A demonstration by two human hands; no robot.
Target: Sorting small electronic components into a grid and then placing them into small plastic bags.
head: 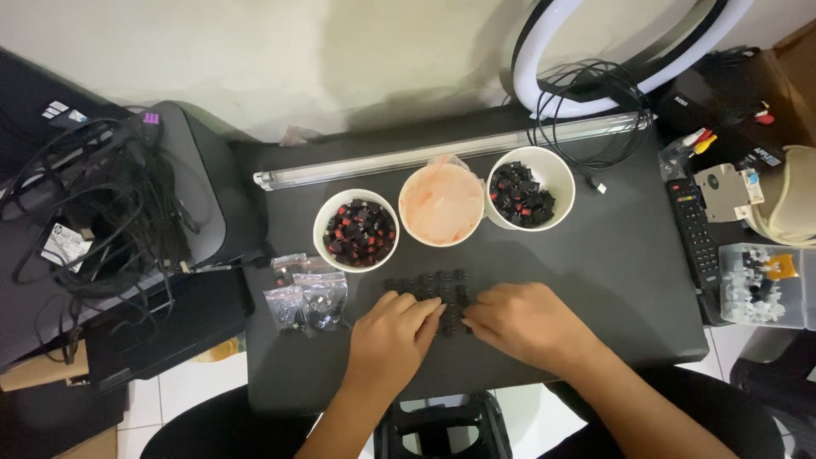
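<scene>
Left hand [393, 330] and right hand [520, 323] — both palm-down on the matte black tabletop [620, 255], fingertips pinching at a flat cluster of small black plastic switch parts [435, 289] lying between them. Parts judged light, rigid, easily scattered — best taken by the sides. Behind: white paper cup of red-and-black parts [357, 231], translucent orange lid [441, 204].
</scene>
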